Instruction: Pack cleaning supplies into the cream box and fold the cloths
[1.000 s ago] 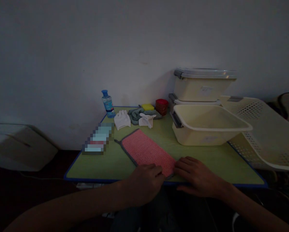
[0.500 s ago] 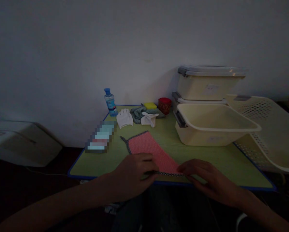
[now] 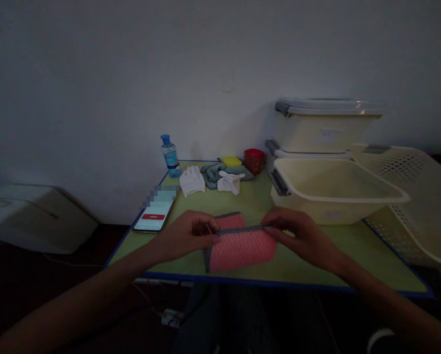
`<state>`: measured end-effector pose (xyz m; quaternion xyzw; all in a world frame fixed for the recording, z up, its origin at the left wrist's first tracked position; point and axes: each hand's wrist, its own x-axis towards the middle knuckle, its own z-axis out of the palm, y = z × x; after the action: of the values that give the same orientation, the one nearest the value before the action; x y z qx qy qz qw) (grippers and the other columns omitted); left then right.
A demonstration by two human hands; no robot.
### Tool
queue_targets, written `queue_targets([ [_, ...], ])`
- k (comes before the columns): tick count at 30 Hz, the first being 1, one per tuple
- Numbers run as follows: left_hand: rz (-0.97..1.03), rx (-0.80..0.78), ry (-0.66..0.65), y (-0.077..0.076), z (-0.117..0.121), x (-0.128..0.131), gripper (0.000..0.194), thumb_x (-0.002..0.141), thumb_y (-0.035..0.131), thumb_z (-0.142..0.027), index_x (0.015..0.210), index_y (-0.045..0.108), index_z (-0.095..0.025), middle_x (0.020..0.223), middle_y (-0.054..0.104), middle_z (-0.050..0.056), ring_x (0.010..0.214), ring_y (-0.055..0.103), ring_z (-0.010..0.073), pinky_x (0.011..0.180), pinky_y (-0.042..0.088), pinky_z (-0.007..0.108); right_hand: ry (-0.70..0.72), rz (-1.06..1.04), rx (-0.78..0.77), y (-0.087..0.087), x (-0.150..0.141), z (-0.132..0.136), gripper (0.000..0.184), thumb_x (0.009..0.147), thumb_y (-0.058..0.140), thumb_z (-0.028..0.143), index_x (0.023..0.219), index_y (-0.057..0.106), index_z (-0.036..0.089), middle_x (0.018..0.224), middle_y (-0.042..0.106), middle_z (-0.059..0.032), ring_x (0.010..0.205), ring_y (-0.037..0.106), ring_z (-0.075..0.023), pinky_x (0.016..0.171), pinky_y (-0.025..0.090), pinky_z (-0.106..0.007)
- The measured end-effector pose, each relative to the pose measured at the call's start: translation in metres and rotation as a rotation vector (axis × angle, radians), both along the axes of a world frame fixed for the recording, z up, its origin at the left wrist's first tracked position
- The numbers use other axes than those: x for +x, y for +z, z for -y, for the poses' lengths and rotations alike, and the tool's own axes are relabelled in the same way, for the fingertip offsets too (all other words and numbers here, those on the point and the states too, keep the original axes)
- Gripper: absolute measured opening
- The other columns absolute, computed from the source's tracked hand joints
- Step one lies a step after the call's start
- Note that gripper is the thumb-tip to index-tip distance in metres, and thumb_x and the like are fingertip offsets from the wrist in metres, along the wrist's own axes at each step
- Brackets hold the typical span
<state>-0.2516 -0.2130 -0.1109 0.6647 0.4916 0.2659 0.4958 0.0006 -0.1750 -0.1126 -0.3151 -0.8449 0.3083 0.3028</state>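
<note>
A pink cloth (image 3: pixel 242 248) with a black-and-white edging lies partly folded over on the green table, its near edge lifted toward the back. My left hand (image 3: pixel 189 236) pinches the left end of that raised edge. At the edge's right end, my right hand (image 3: pixel 297 233) grips the cloth between thumb and fingers. Part of the cloth's far portion shows behind the raised edge. The left hand is nearest to a phone (image 3: pixel 156 211) with a lit screen and a red button, lying at the table's left side.
White gloves (image 3: pixel 192 182), a grey cloth (image 3: pixel 215 174), a yellow sponge (image 3: pixel 231 161), a red woven basket (image 3: pixel 254 161) and a blue bottle (image 3: pixel 171 157) sit along the back of the table (image 3: pixel 316 265). An open cream bin (image 3: pixel 316 209), lidded boxes (image 3: pixel 323 130) and a perforated basket (image 3: pixel 423 196) stand right.
Both hands have raised the cloth's near edge and carried it away from me, folding it over. The cloth lay flat before.
</note>
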Motion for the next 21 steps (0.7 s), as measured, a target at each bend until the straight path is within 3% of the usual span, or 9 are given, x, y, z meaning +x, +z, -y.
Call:
queue_targets([
  [4,0.019,-0.064,0.09,-0.02,-0.026,-0.01,0.013,0.065,0.06,-0.025,0.07,0.056,-0.014,0.063,0.056,-0.002,0.059,0.052,0.0097,0.057,0.04,0.022,-0.055,-0.029,-0.182,-0.021,-0.028,-0.034,0.006,0.076,0.052,0.021,0.074,0.056,0.016,0.067,0.058,0.0001,0.06,0.054,-0.0111,0.055,0.043,-0.022],
  [6,-0.042,-0.046,0.109,-0.032,-0.037,-0.013,0.009,0.064,0.059,-0.022,0.067,0.056,-0.014,0.06,0.056,-0.002,0.056,0.051,0.0095,0.055,0.038,0.021,-0.098,0.004,-0.204,-0.035,-0.039,-0.048,0.001,0.073,0.054,0.016,0.073,0.055,0.016,0.066,0.057,0.0004,0.061,0.054,-0.011,0.056,0.043,-0.023],
  [12,-0.223,0.021,0.116,-0.061,-0.057,-0.019,0.005,0.061,0.054,-0.015,0.065,0.056,-0.013,0.058,0.055,-0.002,0.056,0.05,0.011,0.052,0.037,0.021,-0.177,0.045,-0.235,-0.069,-0.053,-0.067,0.01,0.066,0.059,0.011,0.069,0.05,0.016,0.061,0.053,0.0029,0.057,0.052,-0.0104,0.052,0.041,-0.022],
  [21,-0.074,0.009,0.142,-0.072,-0.057,-0.017,0.017,0.066,0.055,-0.022,0.081,0.056,-0.013,0.066,0.055,-0.001,0.058,0.051,0.0105,0.053,0.037,0.021,-0.15,0.052,-0.222,-0.072,-0.046,-0.068,0.008,0.07,0.053,0.012,0.075,0.05,0.017,0.066,0.059,0.0004,0.06,0.057,-0.012,0.055,0.044,-0.023],
])
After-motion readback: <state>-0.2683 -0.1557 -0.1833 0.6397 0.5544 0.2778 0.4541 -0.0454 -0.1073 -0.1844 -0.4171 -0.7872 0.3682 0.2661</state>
